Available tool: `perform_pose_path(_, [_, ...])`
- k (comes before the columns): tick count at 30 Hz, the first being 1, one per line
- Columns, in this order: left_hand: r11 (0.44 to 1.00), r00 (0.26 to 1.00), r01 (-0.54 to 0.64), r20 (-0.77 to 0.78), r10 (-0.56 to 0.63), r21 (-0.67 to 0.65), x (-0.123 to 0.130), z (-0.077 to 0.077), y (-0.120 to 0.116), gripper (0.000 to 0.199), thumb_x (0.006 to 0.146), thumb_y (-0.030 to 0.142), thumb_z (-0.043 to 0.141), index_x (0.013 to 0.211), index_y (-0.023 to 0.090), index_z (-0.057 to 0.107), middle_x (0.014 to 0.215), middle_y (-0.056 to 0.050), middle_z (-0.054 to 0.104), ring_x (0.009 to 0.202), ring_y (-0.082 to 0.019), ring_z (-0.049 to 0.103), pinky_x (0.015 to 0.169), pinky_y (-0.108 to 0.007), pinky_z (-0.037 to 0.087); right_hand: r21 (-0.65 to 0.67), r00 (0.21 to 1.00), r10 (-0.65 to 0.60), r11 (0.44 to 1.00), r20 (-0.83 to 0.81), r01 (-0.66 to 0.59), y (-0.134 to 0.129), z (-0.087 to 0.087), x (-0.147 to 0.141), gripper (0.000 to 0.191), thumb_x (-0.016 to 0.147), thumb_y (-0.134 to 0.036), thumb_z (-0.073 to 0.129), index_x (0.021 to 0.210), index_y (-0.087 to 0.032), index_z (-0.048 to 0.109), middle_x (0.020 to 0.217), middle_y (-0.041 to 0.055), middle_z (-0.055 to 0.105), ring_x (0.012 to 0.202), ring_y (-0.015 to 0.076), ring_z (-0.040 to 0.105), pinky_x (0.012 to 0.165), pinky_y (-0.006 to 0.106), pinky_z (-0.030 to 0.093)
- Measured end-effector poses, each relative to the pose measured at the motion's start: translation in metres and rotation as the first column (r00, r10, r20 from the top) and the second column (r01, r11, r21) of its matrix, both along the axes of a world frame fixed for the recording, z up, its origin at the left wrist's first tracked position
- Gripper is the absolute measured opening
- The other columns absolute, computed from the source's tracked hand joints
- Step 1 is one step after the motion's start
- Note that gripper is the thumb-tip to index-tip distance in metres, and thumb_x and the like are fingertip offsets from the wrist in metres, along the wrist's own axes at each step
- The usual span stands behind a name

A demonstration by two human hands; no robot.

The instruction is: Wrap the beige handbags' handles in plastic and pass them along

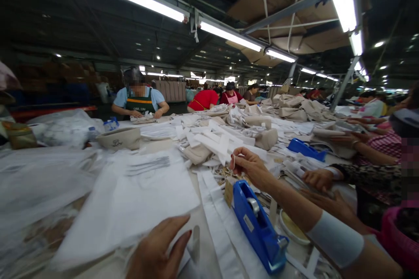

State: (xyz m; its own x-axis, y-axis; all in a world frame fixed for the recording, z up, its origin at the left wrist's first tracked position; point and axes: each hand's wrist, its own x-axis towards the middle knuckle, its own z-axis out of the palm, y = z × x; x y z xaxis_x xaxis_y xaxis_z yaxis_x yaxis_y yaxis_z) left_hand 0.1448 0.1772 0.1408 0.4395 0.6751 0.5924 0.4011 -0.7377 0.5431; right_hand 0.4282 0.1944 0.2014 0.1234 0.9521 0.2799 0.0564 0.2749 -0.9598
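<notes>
My left hand (160, 248) is low in the view, its thumb and fingers apart, with nothing between them. Beyond it lies a stack of white sheets or bags (131, 200). Raised over the heap, my right hand (250, 165) pinches a thin white string (233, 161) with a tan tag (228, 192) below it; whether the two are joined is unclear. Right under my right forearm stands a blue tape dispenser (258, 226). White paper strips (218, 222) lie to the left of the dispenser, and tangled small tags and strings (222, 175) lie behind it.
Beige cloth items and white papers (222, 139) pile up across the table. A second blue dispenser (306, 149) and a round container (293, 226) are at right. Another person's hands (319, 178) work close to my right arm. Clear plastic bags (62, 128) sit at left.
</notes>
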Motion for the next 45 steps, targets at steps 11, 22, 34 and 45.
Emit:
perform_pose_path(11, [0.952,0.991,0.023,0.135,0.02,-0.305,0.043,0.016,-0.05,0.022,0.075,0.017,0.05,0.095,0.02,0.058,0.09,-0.005,0.062,0.084,-0.021,0.058,0.075,-0.036,0.048,-0.045,0.909,0.373,0.921,-0.188,-0.387,-0.064,0.01,-0.098,0.02,0.08,-0.033,0.061,0.082,-0.018,0.049,0.063,-0.0027,0.065,0.052,0.0091,0.06,0.047,0.018,0.041])
perform_pose_path(22, [0.233,0.767,0.552,0.597,0.236,-0.801,0.019,0.025,-0.077,0.047,0.055,0.045,0.078,0.087,0.012,0.067,0.074,-0.009,0.071,0.068,-0.02,0.064,0.069,-0.03,0.047,-0.074,0.988,0.126,0.99,0.086,-0.12,-0.089,-0.002,-0.108,0.03,0.076,-0.04,0.065,0.094,-0.019,0.056,0.08,-0.0006,0.059,0.072,0.0124,0.057,0.062,0.024,0.042])
perform_pose_path(34, [0.215,0.743,0.612,0.646,0.175,-0.761,0.013,-0.005,-0.099,0.062,0.065,0.054,0.073,0.112,0.016,0.062,0.073,-0.004,0.068,0.066,-0.015,0.06,0.065,-0.024,0.043,-0.357,0.896,0.294,0.84,-0.334,-0.409,-0.149,-0.046,-0.125,0.028,0.063,-0.036,0.075,0.082,-0.015,0.073,0.072,0.0004,0.061,0.066,0.0098,0.049,0.064,0.024,0.035])
perform_pose_path(45, [0.129,0.735,0.672,0.678,0.01,-0.73,0.005,-0.018,-0.108,0.078,0.056,0.043,0.083,0.122,0.015,0.051,0.052,0.008,0.046,0.042,-0.002,0.034,0.045,-0.017,0.023,-0.319,0.975,0.168,0.925,-0.148,-0.208,-0.148,-0.057,-0.125,0.023,0.069,-0.036,0.069,0.069,-0.014,0.064,0.063,-0.0009,0.057,0.056,0.0092,0.048,0.055,0.022,0.039])
